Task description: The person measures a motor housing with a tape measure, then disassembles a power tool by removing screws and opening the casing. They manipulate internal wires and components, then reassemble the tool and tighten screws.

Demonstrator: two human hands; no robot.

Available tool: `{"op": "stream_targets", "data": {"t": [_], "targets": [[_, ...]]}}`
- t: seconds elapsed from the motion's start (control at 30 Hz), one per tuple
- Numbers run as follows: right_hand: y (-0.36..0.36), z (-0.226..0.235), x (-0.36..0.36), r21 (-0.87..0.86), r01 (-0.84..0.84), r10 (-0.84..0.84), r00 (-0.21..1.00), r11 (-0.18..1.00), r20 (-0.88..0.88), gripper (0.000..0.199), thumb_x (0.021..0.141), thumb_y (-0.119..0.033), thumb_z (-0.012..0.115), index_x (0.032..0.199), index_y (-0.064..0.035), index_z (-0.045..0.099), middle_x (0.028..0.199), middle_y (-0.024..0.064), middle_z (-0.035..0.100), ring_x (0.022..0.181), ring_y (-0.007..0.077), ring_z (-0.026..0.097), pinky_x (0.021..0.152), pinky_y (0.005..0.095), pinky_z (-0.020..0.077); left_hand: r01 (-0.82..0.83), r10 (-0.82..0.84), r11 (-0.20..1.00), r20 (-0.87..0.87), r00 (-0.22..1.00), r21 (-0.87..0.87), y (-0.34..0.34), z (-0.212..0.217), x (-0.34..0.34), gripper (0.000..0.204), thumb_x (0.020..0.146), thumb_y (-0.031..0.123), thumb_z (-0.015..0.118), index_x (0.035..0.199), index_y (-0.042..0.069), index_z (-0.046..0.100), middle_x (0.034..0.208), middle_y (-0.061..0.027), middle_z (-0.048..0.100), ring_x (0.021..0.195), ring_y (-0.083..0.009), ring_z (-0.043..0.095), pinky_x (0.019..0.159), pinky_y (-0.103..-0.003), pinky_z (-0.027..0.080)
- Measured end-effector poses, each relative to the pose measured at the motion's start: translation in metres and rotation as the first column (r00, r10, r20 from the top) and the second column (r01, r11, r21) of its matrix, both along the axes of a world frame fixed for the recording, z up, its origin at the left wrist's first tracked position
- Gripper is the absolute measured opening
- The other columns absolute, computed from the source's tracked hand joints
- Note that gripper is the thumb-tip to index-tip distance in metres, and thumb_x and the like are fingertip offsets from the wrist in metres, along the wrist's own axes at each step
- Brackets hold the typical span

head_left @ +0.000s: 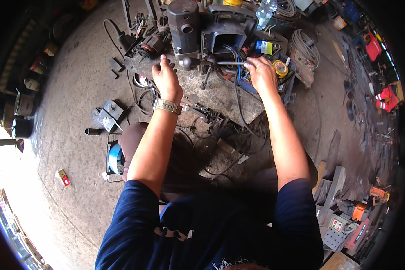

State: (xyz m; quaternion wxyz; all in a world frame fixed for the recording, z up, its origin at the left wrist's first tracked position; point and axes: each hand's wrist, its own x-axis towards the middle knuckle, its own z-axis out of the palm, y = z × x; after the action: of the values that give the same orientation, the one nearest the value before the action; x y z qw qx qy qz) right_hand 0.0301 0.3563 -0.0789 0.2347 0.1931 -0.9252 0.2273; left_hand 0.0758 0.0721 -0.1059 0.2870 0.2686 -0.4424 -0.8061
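Observation:
A dark grey drilling machine with an upright motor body (184, 29) stands in front of me on a worn metal plate (229, 99). From its hub a metal feed lever (229, 63) sticks out to the right. My right hand (262, 74) has its fingers curled round the lever's outer end. Left of the machine, my left hand (167, 83) is raised with the thumb and index finger apart, and nothing shows in it. Its other fingers are partly hidden, close to a dark round knob (190, 63). A watch sits on my left wrist.
A yellow tape measure (280, 68) and a blue-and-yellow box (264, 47) lie by the right hand. An angle grinder (152, 46) lies left of the machine. Black cables (239, 103) loop below. A plastic bottle (266, 12) and coiled cable (307, 47) are farther right.

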Motion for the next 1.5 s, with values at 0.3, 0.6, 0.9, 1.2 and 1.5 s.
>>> {"op": "stream_targets", "data": {"t": [0.3,0.6,0.9,1.2,1.5], "targets": [[0.001,-0.009,0.0,0.111,0.055,-0.059,0.998,0.992,0.031,0.031,0.093,-0.03,0.072,0.112,-0.0058,0.076,0.109,0.0149,0.072,0.104,0.0361,0.066,0.093,0.0463,0.0529,0.305,-0.434,0.649,-0.009,0.901,-0.697,0.035,0.05,0.013,0.035,0.109,0.03,0.055,0.101,-0.003,0.066,0.084,-0.0039,0.067,0.077,-0.0119,0.055,0.07,-0.03,0.047],[-0.005,-0.017,0.011,0.252,0.07,-0.1,0.989,0.965,0.11,0.038,0.09,-0.03,0.075,0.121,-0.0075,0.071,0.118,0.012,0.068,0.119,0.0327,0.059,0.1,0.0478,0.0471,0.259,-0.351,0.767,-0.045,0.935,-0.587,0.051,0.06,-0.026,0.05,0.108,0.034,0.057,0.077,-0.005,0.065,0.059,0.0018,0.054,0.055,-0.0073,0.043,0.051,-0.03,0.037],[-0.044,-0.014,0.04,0.096,0.219,-0.219,0.976,0.971,-0.009,0.079,0.079,-0.042,0.085,0.141,-0.0058,0.053,0.131,0.0135,0.06,0.127,0.033,0.052,0.103,0.0486,0.0415,0.319,-0.393,0.805,-0.047,0.918,-0.499,0.038,0.069,-0.039,0.05,0.108,0.033,0.057,0.072,-0.001,0.065,0.056,0.0012,0.056,0.05,-0.0071,0.048,0.047,-0.028,0.039],[-0.007,-0.042,0.011,0.263,0.076,-0.055,0.995,0.962,-0.086,0.044,0.081,-0.018,0.079,0.123,-0.0141,0.066,0.115,0.0035,0.068,0.12,0.0276,0.058,0.096,0.0446,0.0398,0.38,-0.439,0.844,-0.079,0.895,-0.378,0.017,0.069,-0.041,0.048,0.108,0.033,0.057,0.072,0.002,0.062,0.058,0.0009,0.054,0.049,-0.009,0.046,0.047,-0.029,0.039],[-0.01,-0.022,0.007,0.248,-0.035,0.033,0.999,0.968,0.012,0.043,0.083,-0.024,0.08,0.123,-0.0115,0.068,0.118,0.0048,0.068,0.117,0.0267,0.058,0.091,0.0422,0.041,0.355,-0.366,0.413,0.204,0.908,-0.839,0.024,0.084,-0.029,0.046,0.104,0.034,0.062,0.079,-0.004,0.071,0.062,-0.0179,0.065,0.051,-0.0238,0.062,0.055,-0.038,0.049]]}}
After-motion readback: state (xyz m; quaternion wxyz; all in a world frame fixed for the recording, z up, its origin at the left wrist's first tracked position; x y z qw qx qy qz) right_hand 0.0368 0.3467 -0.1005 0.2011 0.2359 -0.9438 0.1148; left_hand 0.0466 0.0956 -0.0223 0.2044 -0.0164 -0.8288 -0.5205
